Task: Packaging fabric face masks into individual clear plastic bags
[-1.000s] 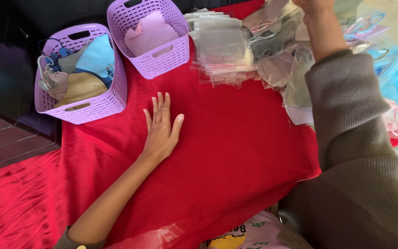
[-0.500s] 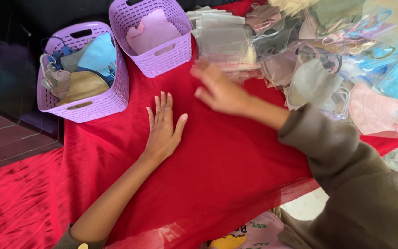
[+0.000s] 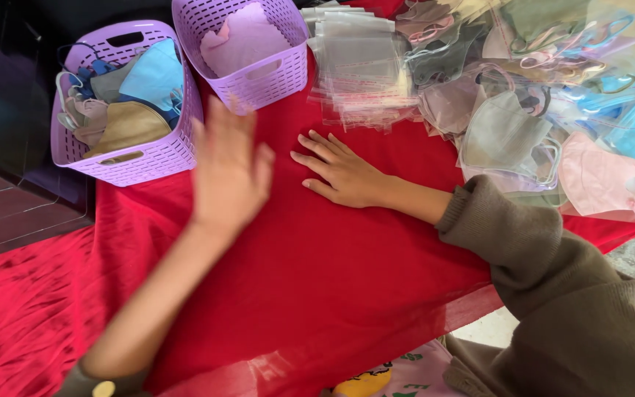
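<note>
Our right hand (image 3: 343, 173) has come down flat and empty on the red cloth (image 3: 347, 272), just below the clear bag stack (image 3: 361, 70); our left hand (image 3: 229, 169), blurred, open, has lifted toward the lilac baskets (image 3: 159, 158).
</note>
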